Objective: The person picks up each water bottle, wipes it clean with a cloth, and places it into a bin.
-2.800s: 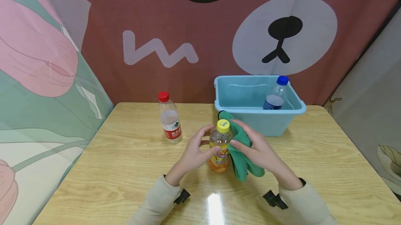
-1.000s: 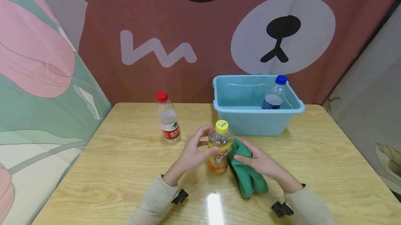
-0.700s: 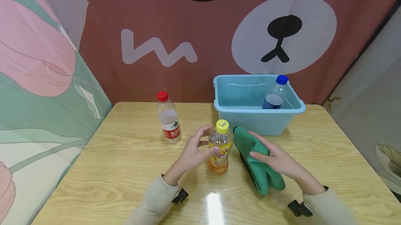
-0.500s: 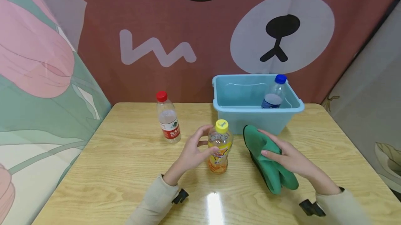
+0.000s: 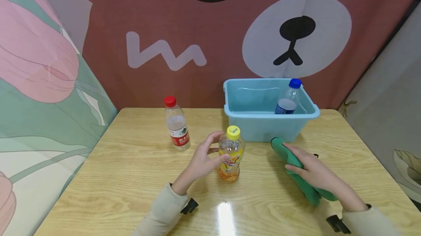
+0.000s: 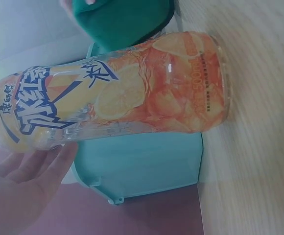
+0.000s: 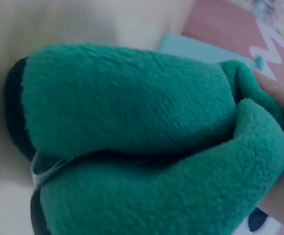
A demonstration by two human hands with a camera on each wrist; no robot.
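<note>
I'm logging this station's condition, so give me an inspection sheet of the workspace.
Surface: wood-grain table, with a bright reflection on the near side.
Job's things: yellow-capped bottle, upright; green plush item, dark-edged.
Clutter: red-capped bottle, standing to the left; blue bin farther back, with a blue-capped bottle inside.
Hands: left hand grips the yellow-capped bottle; right hand grips the green plush item.
Cables: nothing seen.
Surroundings: printed brown backdrop behind the table; floral hanging at the left.
</note>
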